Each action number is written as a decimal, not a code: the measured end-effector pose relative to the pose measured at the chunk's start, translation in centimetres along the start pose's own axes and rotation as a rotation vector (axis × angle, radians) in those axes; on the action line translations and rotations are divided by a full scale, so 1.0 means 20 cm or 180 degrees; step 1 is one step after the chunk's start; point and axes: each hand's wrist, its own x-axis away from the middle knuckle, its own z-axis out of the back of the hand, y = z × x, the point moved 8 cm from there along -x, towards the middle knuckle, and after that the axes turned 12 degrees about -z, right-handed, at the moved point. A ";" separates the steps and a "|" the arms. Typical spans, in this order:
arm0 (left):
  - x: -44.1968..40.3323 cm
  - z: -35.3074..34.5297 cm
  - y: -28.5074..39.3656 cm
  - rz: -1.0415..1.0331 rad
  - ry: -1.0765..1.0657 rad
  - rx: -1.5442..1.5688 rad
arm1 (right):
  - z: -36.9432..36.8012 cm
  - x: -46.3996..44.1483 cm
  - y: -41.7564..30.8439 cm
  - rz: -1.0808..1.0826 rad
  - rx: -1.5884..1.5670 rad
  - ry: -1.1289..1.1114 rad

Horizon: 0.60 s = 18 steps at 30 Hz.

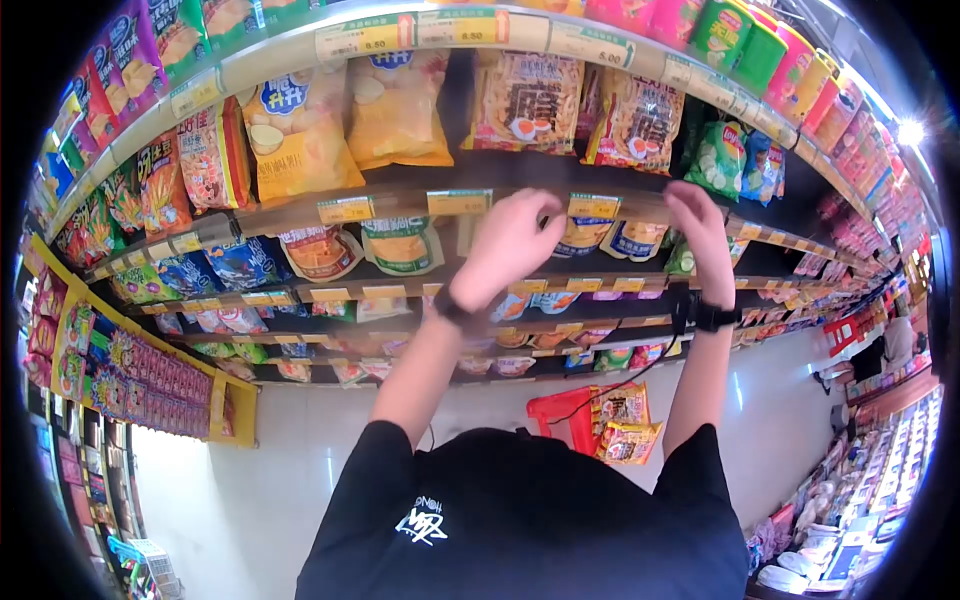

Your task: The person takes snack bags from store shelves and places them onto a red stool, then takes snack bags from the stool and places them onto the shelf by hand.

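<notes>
My left hand (pixel 512 238) is in front of the shelf edge, its fingers loosely bent with a gap by the thumb and nothing visible in them. To its right my right hand (pixel 698 222) is raised near the same edge, fingers extended and empty. Above and between them sit two clear-fronted noodle snack bags (pixel 527 103) (pixel 640 125) with egg pictures. Yellow potato chip bags (pixel 400 110) stand to their left, and a green chip bag (pixel 716 160) lies to the right. Blue-and-yellow pouches (pixel 580 237) show on the shelf below, between my hands.
A red basket (pixel 562 418) stands on the floor behind me, with noodle snack bags (pixel 627 440) at it. Price tags line the shelf edges (pixel 460 201). A yellow display rack (pixel 232 410) is at the left. Another person (pixel 893 345) is far right.
</notes>
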 end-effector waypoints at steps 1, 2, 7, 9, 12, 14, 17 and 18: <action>-0.07 -0.04 0.00 -0.0097 -0.0020 0.0053 | 0.00 -0.04 -0.02 0.0002 -0.0047 -0.0028; -0.12 -0.09 -0.03 0.0040 -0.0130 0.0205 | 0.02 -0.13 0.01 -0.0126 -0.0152 -0.0008; -0.41 -0.20 -0.15 0.0184 0.0019 -0.0199 | 0.17 -0.50 0.01 -0.0060 -0.0330 0.0442; -0.51 -0.26 -0.20 0.0550 -0.0246 -0.0273 | 0.23 -0.64 0.02 0.0047 -0.0276 0.0666; -0.60 -0.32 -0.25 0.1027 -0.0464 -0.0266 | 0.26 -0.75 -0.01 0.0120 -0.0435 0.0841; -0.66 -0.38 -0.29 0.1232 -0.0669 -0.0241 | 0.20 -0.74 -0.09 0.0065 -0.0637 0.0261; -0.72 -0.47 -0.33 0.1269 -0.0750 -0.0213 | 0.19 -0.82 -0.05 -0.0213 -0.0702 0.0096; -0.73 -0.50 -0.34 0.1298 -0.0734 -0.0042 | 0.19 -0.82 -0.05 -0.0254 -0.0764 0.0095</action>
